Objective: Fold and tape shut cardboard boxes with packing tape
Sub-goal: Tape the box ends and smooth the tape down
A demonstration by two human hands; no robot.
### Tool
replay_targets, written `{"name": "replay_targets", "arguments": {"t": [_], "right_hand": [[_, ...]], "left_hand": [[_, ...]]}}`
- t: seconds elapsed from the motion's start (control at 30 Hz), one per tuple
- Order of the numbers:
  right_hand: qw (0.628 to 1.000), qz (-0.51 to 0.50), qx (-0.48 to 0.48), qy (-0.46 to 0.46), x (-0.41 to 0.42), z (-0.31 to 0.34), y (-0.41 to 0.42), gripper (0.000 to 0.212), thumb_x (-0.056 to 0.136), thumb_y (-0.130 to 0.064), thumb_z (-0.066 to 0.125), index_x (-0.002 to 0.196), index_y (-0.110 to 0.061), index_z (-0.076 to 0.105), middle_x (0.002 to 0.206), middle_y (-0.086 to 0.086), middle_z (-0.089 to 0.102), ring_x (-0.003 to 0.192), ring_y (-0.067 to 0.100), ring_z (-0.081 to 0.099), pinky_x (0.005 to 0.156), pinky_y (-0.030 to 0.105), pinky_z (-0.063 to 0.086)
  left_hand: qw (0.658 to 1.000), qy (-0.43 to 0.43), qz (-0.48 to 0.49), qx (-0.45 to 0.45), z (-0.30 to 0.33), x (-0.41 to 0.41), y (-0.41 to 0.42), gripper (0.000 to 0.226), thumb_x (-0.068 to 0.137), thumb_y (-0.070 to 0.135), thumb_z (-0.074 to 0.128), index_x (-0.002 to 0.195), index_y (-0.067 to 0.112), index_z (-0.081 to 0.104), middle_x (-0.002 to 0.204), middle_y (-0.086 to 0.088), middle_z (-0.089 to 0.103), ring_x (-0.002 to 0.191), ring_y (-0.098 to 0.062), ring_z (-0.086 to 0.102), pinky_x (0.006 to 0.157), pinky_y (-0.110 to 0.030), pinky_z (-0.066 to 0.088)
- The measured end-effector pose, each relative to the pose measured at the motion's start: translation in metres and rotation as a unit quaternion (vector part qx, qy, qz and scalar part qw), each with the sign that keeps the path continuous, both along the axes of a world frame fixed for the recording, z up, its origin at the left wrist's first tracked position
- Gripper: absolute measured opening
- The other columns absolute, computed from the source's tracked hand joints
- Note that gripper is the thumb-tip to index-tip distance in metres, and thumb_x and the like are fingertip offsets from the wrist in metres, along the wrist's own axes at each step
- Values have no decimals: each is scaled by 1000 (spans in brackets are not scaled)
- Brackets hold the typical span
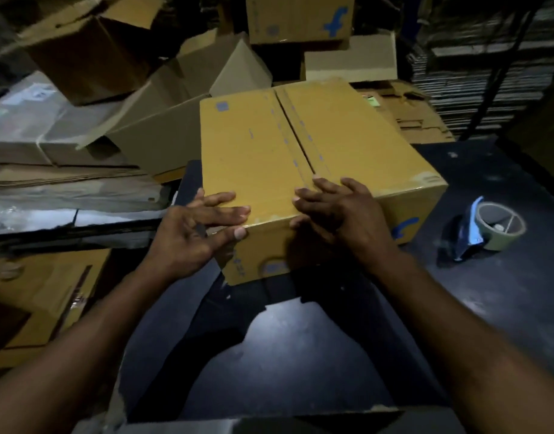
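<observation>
A yellow-brown cardboard box (257, 145) with blue print stands on the dark table (504, 292), its two top flaps closed along a centre seam. My left hand (194, 236) holds the box's near left corner, fingers on the top and thumb against the front face. My right hand (341, 211) lies over the near end of the seam, fingers spread flat on the top. A tape dispenser (485, 228) with a roll of brown packing tape lies on the table to the right of the box, apart from both hands.
Several open and flattened cardboard boxes (91, 48) are piled behind and to the left. Another printed box (300, 17) sits at the back. Stacked flat cartons (476, 98) fill the shelves at right. A yellow box (47, 296) lies low at left.
</observation>
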State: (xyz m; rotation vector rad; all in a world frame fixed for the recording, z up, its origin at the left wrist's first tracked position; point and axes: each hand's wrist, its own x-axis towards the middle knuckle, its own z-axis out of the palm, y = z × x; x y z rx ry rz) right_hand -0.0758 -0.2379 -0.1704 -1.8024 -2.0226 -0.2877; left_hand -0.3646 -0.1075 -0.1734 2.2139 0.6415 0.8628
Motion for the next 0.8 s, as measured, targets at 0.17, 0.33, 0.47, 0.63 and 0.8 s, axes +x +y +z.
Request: {"name": "replay_targets", "arguments": {"t": [0.17, 0.33, 0.47, 0.63, 0.8], "right_hand": [[994, 5, 8, 106, -3, 4, -9, 66, 100, -68, 39, 143, -28, 68, 154, -1, 59, 150, 22, 46, 121, 59, 35], [995, -71, 10, 72, 54, 8, -23, 60, 107, -66, 31, 153, -35, 53, 165, -9, 43, 162, 16, 21, 128, 63, 16], [995, -71, -8, 74, 72, -8, -26, 46, 108, -50, 41, 150, -39, 58, 161, -15, 48, 157, 10, 33, 127, 50, 23], [995, -76, -60, 24, 68, -4, -31, 54, 109, -53, 31, 156, -36, 53, 165, -12, 43, 157, 17, 35, 123, 52, 24], [982, -121, -147, 11, 37, 10, -52, 60, 102, -48, 30, 155, -35, 54, 164, -8, 45, 155, 22, 40, 123, 55, 30]], "left_hand": [[977, 89, 65, 183, 6, 18, -19, 52, 92, 64, 74, 130, 29, 80, 140, 11, 73, 144, -12, 59, 131, -62, 27], [959, 116, 49, 255, 0, 61, -31, 50, 105, 61, 53, 134, 29, 79, 145, 3, 70, 146, -22, 57, 123, -53, 43], [953, 157, 75, 247, -8, 68, -36, 55, 108, 64, 42, 136, 32, 77, 148, 8, 66, 148, -16, 54, 124, -43, 41], [949, 216, 84, 214, 12, 69, -48, 59, 107, 64, 40, 135, 29, 78, 148, 5, 68, 146, -20, 57, 123, -48, 46], [950, 262, 83, 151, 44, 59, -63, 58, 98, 69, 51, 129, 31, 82, 144, 7, 70, 142, -20, 61, 117, -47, 50]]}}
